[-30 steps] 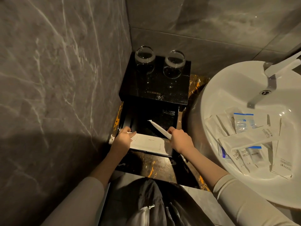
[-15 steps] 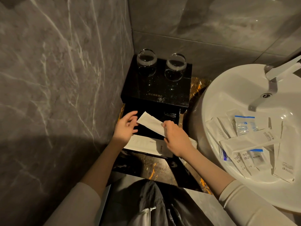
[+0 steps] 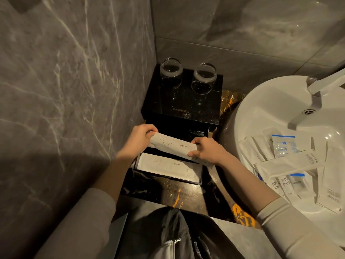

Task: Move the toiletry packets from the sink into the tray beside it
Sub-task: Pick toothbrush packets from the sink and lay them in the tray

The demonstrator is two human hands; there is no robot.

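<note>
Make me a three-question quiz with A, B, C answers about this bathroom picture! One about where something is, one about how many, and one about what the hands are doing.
1. Where do the glasses stand?
A. in the sink
B. on top of the black box
C. on the floor

2. How many glasses are there?
A. two
B. three
C. four

3. What is happening to the packet above the tray?
A. it lies alone in the sink
B. one hand holds it
C. both hands hold it, one at each end

Answers:
1. B: the glasses sit on the black box by the wall.
2. A: just two stand side by side.
3. C: the left hand and right hand grip the ends of the packet over the tray, where a comb packet already lies.
</note>
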